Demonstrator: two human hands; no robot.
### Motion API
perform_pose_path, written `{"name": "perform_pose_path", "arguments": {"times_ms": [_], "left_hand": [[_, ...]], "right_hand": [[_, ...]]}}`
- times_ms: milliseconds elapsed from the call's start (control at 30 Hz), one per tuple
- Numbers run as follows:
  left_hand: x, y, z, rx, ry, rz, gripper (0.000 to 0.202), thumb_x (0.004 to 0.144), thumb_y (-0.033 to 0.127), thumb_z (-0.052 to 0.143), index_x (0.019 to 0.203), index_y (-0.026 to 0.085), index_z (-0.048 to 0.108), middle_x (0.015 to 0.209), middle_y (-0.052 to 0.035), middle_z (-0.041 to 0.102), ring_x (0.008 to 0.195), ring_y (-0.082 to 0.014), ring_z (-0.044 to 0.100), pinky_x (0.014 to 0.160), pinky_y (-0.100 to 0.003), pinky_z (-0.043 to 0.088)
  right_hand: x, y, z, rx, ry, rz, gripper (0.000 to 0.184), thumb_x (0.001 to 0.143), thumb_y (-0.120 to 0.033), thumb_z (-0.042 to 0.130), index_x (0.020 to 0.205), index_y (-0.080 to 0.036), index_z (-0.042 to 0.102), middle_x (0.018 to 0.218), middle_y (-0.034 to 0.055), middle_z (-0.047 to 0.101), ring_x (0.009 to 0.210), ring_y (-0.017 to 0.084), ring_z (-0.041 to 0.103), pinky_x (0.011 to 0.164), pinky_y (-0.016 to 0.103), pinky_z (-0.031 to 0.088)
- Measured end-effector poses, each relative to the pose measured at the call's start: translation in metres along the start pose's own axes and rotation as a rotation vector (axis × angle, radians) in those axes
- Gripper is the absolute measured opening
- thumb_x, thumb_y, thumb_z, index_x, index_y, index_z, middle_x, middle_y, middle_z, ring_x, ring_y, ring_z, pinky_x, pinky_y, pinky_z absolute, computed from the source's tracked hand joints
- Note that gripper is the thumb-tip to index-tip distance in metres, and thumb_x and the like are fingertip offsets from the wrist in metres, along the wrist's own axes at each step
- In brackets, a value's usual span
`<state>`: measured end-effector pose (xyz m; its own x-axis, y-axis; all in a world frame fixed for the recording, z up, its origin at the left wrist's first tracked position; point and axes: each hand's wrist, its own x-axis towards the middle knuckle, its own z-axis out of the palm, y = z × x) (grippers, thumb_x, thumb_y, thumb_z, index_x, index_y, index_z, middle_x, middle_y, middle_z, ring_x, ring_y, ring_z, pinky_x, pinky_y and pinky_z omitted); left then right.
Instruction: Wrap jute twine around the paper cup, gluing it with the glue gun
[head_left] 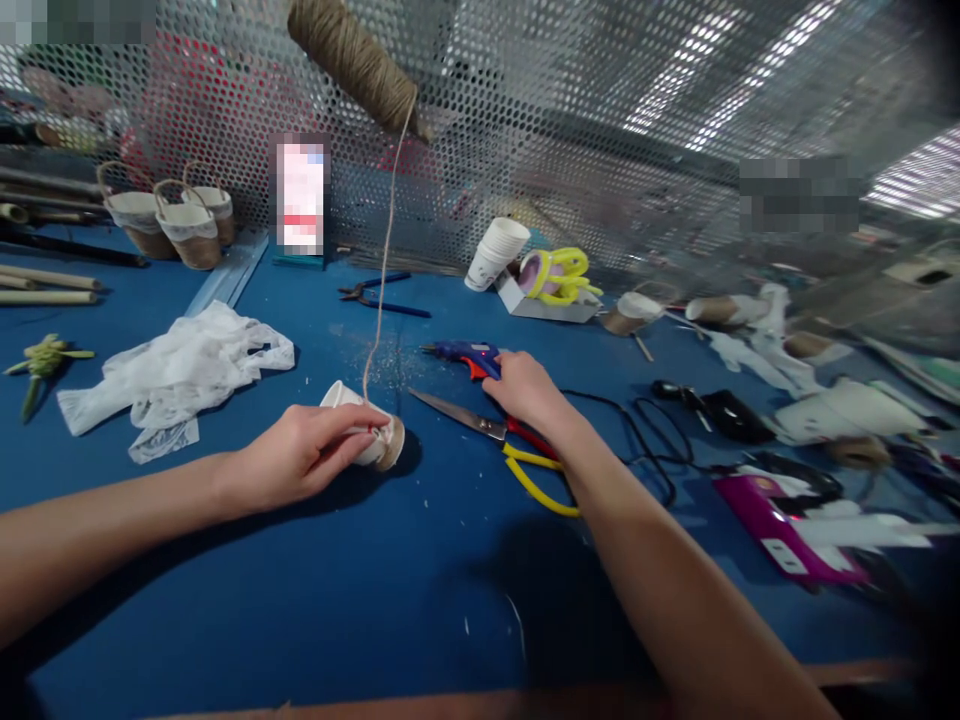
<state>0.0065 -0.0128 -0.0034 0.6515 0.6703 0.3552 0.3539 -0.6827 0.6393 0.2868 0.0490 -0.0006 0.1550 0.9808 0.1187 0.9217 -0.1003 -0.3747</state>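
Observation:
My left hand (304,455) pinches a white paper cup (339,396) that lies tilted on its side, its base end wrapped in brown twine. From the cup a strand of twine (388,230) runs up to a big spool (352,62) hanging at the mesh. On the right, my right hand (525,388) is closed around the handle of a blue hot glue gun (465,353) with an orange trigger, its nozzle pointing left. Just below that hand lie scissors (469,418) with yellow and red handles, partly covered by my forearm.
White lace fabric (187,365) lies at left, near several finished twine-wrapped cups (189,232). Blue-handled pliers (386,300) and stacked paper cups (497,252) are at the back. A black cord (637,420) and a magenta box (787,530) occupy the right.

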Motion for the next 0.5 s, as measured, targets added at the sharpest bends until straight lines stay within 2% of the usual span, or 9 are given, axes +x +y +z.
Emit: {"name": "perform_pose_path", "arguments": {"times_ms": [100, 233, 300, 333, 400, 500], "left_hand": [[0.000, -0.002, 0.001, 0.018, 0.003, 0.037, 0.026, 0.087, 0.019, 0.040, 0.106, 0.013, 0.056, 0.093, -0.0099, 0.069, 0.075, -0.0139, 0.065, 0.067, -0.022, 0.049], [0.000, -0.003, -0.001, 0.030, 0.000, 0.040, 0.025, 0.088, 0.020, 0.040, 0.107, 0.013, 0.054, 0.091, -0.0089, 0.069, 0.073, -0.0137, 0.066, 0.064, -0.021, 0.049], [0.001, -0.003, -0.002, 0.039, 0.016, 0.057, 0.025, 0.087, 0.020, 0.040, 0.106, 0.011, 0.054, 0.090, -0.0087, 0.069, 0.072, -0.0136, 0.066, 0.063, -0.021, 0.049], [0.001, -0.003, -0.002, 0.044, 0.023, 0.061, 0.025, 0.087, 0.019, 0.039, 0.106, 0.011, 0.054, 0.090, -0.0088, 0.069, 0.071, -0.0136, 0.066, 0.062, -0.021, 0.050], [0.001, -0.003, -0.003, 0.055, 0.033, 0.053, 0.024, 0.087, 0.019, 0.039, 0.105, 0.010, 0.053, 0.090, -0.0092, 0.069, 0.070, -0.0138, 0.066, 0.061, -0.021, 0.050], [0.000, -0.004, -0.003, 0.057, 0.033, 0.040, 0.024, 0.087, 0.018, 0.039, 0.106, 0.009, 0.052, 0.093, -0.0104, 0.069, 0.074, -0.0140, 0.067, 0.063, -0.020, 0.050]], "right_hand": [[-0.006, -0.006, -0.009, 0.062, 0.013, 0.061, 0.014, 0.058, -0.014, 0.061, 0.070, -0.018, 0.055, 0.066, 0.0082, 0.059, 0.064, 0.023, 0.057, 0.059, 0.037, 0.043], [-0.035, -0.017, -0.037, 0.259, -0.019, 0.057, 0.026, 0.068, -0.022, 0.057, 0.092, -0.017, 0.052, 0.080, 0.0073, 0.062, 0.060, 0.016, 0.059, 0.055, 0.032, 0.047], [-0.054, -0.023, -0.049, 0.595, -0.241, 0.095, 0.027, 0.068, -0.031, 0.063, 0.087, -0.015, 0.053, 0.068, 0.0030, 0.060, 0.057, 0.015, 0.057, 0.056, 0.030, 0.048], [-0.062, -0.025, -0.053, 0.642, -0.341, 0.114, 0.027, 0.068, -0.035, 0.064, 0.084, -0.015, 0.055, 0.061, 0.0010, 0.058, 0.054, 0.013, 0.054, 0.054, 0.028, 0.047], [-0.074, -0.029, -0.057, 0.691, -0.379, 0.110, 0.027, 0.070, -0.039, 0.063, 0.080, -0.015, 0.057, 0.057, -0.0008, 0.056, 0.050, 0.011, 0.052, 0.051, 0.024, 0.044], [-0.084, -0.032, -0.055, 0.731, -0.336, 0.077, 0.025, 0.073, -0.040, 0.060, 0.082, -0.016, 0.060, 0.058, -0.0009, 0.057, 0.048, 0.009, 0.050, 0.046, 0.022, 0.041]]}}
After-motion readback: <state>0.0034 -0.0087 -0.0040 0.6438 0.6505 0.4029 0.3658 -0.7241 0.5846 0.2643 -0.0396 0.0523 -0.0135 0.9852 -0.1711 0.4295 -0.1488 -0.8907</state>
